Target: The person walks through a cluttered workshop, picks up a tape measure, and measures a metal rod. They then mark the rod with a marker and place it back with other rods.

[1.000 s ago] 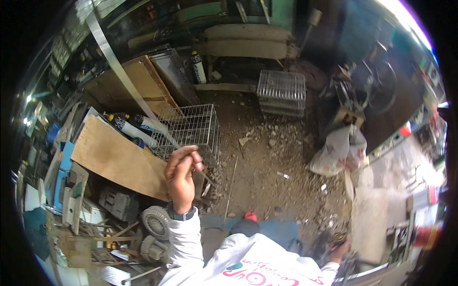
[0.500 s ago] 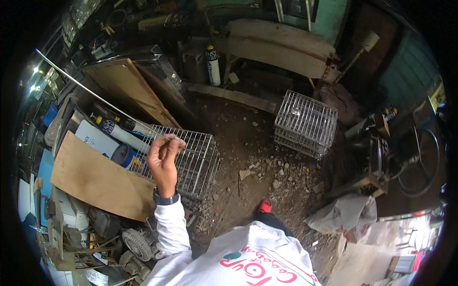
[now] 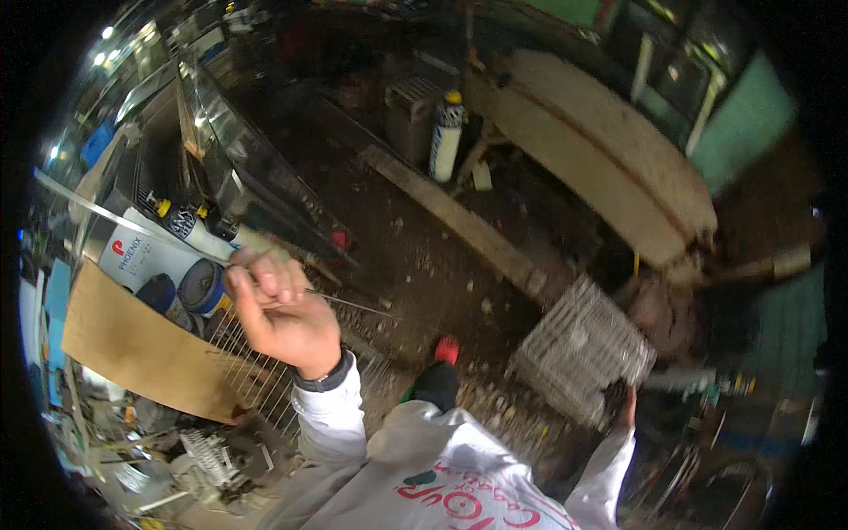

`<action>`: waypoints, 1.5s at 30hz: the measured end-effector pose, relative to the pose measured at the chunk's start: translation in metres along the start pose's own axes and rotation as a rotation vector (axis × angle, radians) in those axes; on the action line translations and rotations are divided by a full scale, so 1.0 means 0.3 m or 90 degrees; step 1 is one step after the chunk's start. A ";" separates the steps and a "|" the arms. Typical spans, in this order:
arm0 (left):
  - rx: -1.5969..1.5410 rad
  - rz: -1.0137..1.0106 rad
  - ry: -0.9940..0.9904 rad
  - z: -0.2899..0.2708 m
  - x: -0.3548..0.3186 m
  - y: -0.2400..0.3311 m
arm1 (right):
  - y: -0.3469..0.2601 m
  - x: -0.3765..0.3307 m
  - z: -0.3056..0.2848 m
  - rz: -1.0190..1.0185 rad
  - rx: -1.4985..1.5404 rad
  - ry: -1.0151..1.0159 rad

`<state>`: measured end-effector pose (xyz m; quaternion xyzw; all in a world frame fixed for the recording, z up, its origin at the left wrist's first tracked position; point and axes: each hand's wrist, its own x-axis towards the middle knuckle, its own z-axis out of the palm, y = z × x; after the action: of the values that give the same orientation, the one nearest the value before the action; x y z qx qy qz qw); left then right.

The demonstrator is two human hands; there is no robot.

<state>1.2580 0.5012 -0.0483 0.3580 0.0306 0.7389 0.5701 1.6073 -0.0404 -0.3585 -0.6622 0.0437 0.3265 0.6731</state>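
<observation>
My left hand (image 3: 287, 314) is closed around a long, thin metal rod (image 3: 106, 212), held above a wire cage (image 3: 265, 384). One stretch of the rod runs toward the far left. A shorter, thinner end sticks out on the right of the hand. My right hand (image 3: 629, 406) reaches to the near right edge of a stack of wire cages (image 3: 583, 344) on the ground. Its fingers are blurred and partly hidden, so whether it grips the stack cannot be made out.
A curved brown board (image 3: 141, 336), white-and-black cans (image 3: 194, 230) and blue tubs (image 3: 205, 287) lie at the left. Ahead are a long plank (image 3: 442, 208), another can (image 3: 446, 141) and a large curved panel (image 3: 601, 150). My red shoe (image 3: 447, 350) is on gravelly ground.
The view has swung, and the cage stack appears lower and nearer. My right hand has come into view beside it. My left hand keeps the rod, its palm now turned more upward.
</observation>
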 end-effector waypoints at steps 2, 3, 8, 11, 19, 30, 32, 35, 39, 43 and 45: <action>-0.068 -0.040 0.014 0.069 0.115 -0.253 | -0.009 0.194 -0.019 -0.044 0.105 -0.092; -0.191 -0.066 0.018 0.155 0.179 -0.407 | -0.013 0.305 -0.211 -0.227 0.056 0.165; -0.127 -0.053 -0.040 0.284 0.597 -0.751 | 0.174 0.426 0.503 0.144 0.279 -0.159; -0.146 -0.064 0.014 0.314 0.782 -0.984 | 0.044 0.679 0.739 0.261 0.206 -0.045; -0.115 -0.004 0.117 0.113 1.289 -1.423 | -0.437 1.700 1.241 0.322 0.011 -0.128; 0.031 0.258 0.098 -0.213 1.984 -1.604 | -1.298 3.011 2.355 0.204 -0.337 -0.248; 0.045 0.281 0.108 -0.343 2.129 -1.639 | -1.353 3.127 2.657 0.203 -0.335 -0.285; 0.036 0.297 0.135 -0.504 2.388 -1.671 | -1.308 3.227 3.022 0.252 -0.274 -0.380; 0.053 0.299 0.062 -0.676 2.759 -1.699 | -1.004 3.081 3.471 0.261 -0.486 -0.380; 0.073 0.263 0.070 -0.821 3.080 -1.794 | -0.852 2.991 3.837 0.300 -0.556 -0.414; 0.058 0.261 0.050 -0.900 3.207 -1.820 | -0.821 2.987 4.025 0.308 -0.568 -0.423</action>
<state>1.4636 1.6209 -0.0208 0.3530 0.0131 0.8506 0.3895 1.9802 1.4345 -0.4421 -0.7144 -0.1609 0.6463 0.2145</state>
